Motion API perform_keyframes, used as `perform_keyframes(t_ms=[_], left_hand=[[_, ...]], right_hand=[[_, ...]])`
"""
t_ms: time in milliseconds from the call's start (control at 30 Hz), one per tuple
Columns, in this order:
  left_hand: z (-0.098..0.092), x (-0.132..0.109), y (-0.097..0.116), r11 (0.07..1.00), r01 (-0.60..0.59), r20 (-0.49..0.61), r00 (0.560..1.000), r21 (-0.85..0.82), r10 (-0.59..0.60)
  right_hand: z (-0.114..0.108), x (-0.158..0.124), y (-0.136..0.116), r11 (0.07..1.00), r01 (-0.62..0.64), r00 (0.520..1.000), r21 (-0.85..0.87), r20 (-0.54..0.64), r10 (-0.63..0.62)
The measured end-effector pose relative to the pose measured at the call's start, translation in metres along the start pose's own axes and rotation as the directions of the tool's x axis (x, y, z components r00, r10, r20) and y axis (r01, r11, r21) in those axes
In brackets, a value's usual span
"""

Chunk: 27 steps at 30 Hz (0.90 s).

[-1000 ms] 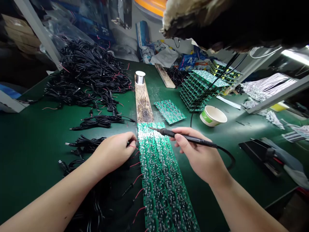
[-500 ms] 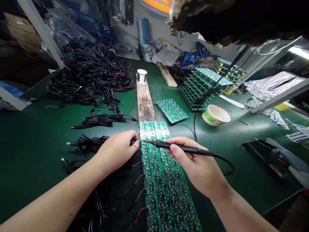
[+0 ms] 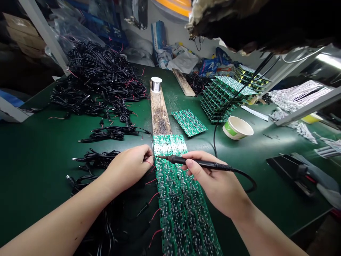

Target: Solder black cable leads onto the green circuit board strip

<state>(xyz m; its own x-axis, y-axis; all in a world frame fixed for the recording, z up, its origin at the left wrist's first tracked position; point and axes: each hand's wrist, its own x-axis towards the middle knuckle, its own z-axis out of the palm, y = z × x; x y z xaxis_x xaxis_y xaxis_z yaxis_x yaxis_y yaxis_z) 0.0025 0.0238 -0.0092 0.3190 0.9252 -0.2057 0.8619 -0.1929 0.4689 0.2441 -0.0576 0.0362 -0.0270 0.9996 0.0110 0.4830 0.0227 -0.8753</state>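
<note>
Right hand [image 3: 218,185]: fingers closed pen-style round the soldering iron [image 3: 197,163], its black cord looping off to the right. The tip points left and sits at the left edge of the strip of green circuit boards [image 3: 181,206], near the far end.

Left hand [image 3: 130,167]: fingertips pinched together on a thin red wire [image 3: 149,163], held right at that same board edge, meeting the iron tip. We cannot tell whether tip and wire actually touch.

We judge the step in hand to be soldering a lead onto the board edge. A joint here calls for the wire held dead steady and the tip kept on the one pad.

Outward: more red leads trail from black cables under the left forearm. Bundled black cables [image 3: 112,133] lie on the green desk [image 3: 39,153], with a big cable heap [image 3: 101,78] beyond. Past the strip come a scorched wooden slat [image 3: 160,113] and a solder spool [image 3: 156,83]. To the right are a loose board [image 3: 189,122], stacked boards [image 3: 226,96] and a paper cup [image 3: 238,128].
</note>
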Motion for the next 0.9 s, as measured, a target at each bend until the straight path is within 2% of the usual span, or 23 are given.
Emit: perform_keyframes(t_ms=[133,333,600,767,900], left_hand=[[0.001,0.002,0.000,1.000,-0.005,-0.005,1.000,0.012,0.006],[0.001,0.002,0.000,1.000,-0.027,-0.005,1.000,0.004,0.028],[0.002,0.001,-0.002,0.999,-0.045,-0.008,0.999,0.008,0.045],[0.000,0.000,0.000,0.999,-0.039,-0.001,0.999,0.015,0.039],[-0.004,-0.002,0.000,0.997,-0.063,0.007,0.998,-0.031,0.064]], right_hand=[[-0.001,0.001,-0.003,1.000,0.031,1.000,-0.005,0.007,-0.030],[-0.006,-0.003,0.001,0.996,0.084,0.990,0.044,-0.116,-0.078],[-0.009,-0.009,0.003,0.994,0.097,0.987,0.043,-0.133,-0.090],[-0.010,-0.011,0.005,0.997,0.063,0.991,0.048,-0.118,-0.057],[-0.014,-0.015,0.005,0.996,0.078,0.988,0.044,-0.136,-0.071]])
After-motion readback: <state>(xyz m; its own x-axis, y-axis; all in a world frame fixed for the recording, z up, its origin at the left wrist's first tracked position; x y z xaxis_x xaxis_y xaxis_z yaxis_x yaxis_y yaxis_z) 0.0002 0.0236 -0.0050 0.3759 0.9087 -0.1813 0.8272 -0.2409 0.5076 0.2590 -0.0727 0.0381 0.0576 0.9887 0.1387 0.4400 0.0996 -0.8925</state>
